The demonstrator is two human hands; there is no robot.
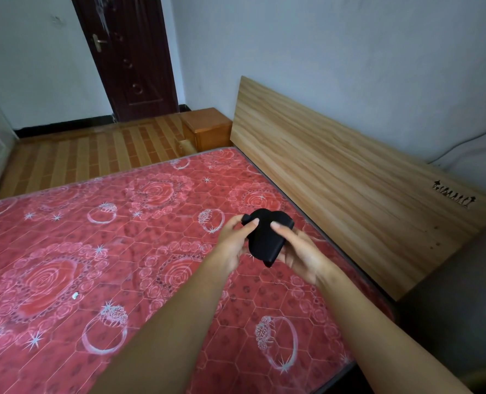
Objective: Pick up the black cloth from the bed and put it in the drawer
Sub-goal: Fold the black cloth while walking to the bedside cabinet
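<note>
The black cloth [266, 237] is folded into a small bundle and held above the bed [65, 251], whose mattress is red with a rose pattern. My left hand [231, 243] grips its left edge, thumb on top. My right hand [300, 255] holds its right side, thumb pressed on the upper corner. An orange wooden bedside cabinet [207, 127] stands on the floor past the bed's far corner; its drawer front faces away to the left and I cannot tell whether it is open.
A light wooden headboard [349, 177] runs along the bed's right side against the wall. A dark brown door [128, 52] stands shut at the back. Striped wood-pattern floor [79, 155] lies beyond the bed. A small white scrap [75, 295] lies on the mattress.
</note>
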